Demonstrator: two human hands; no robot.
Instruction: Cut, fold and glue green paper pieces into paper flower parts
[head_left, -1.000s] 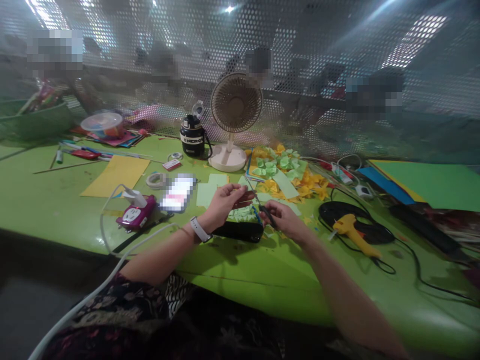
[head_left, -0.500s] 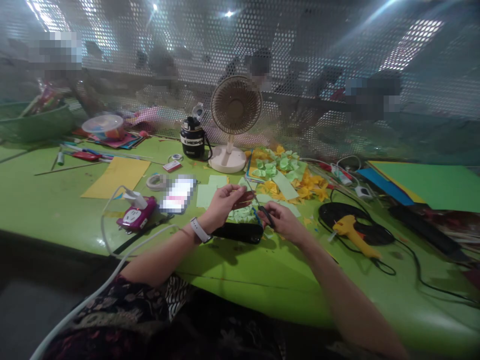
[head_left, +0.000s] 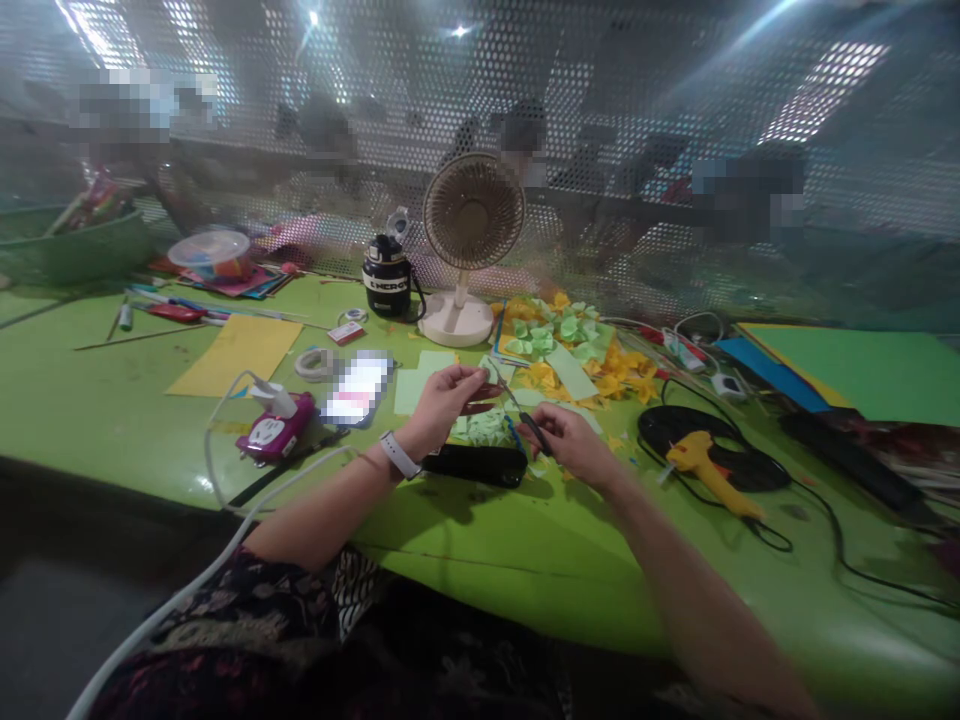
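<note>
My left hand [head_left: 444, 400] is raised over the green table [head_left: 112, 420], fingers pinched on a small piece of paper that is hard to make out. My right hand [head_left: 570, 445] is closed round the black handles of a pair of scissors [head_left: 517, 412], whose blades point up and left toward the left hand's fingertips. Beneath both hands lie pale green paper cuttings [head_left: 484, 428] and a long black case [head_left: 476, 465]. A white watch sits on my left wrist.
A small fan [head_left: 471, 240] and a black bottle [head_left: 387, 277] stand behind the hands. A pile of green and yellow paper flowers [head_left: 577, 350] lies right of the fan. A yellow glue gun [head_left: 705, 468], cables, a magenta plug adapter [head_left: 274, 428], yellow card [head_left: 236, 350], tape rolls.
The left hand's fingers have closed slightly tighter on the paper at the scissor blades. Otherwise the hands stay in place; the camera shifted a little.
</note>
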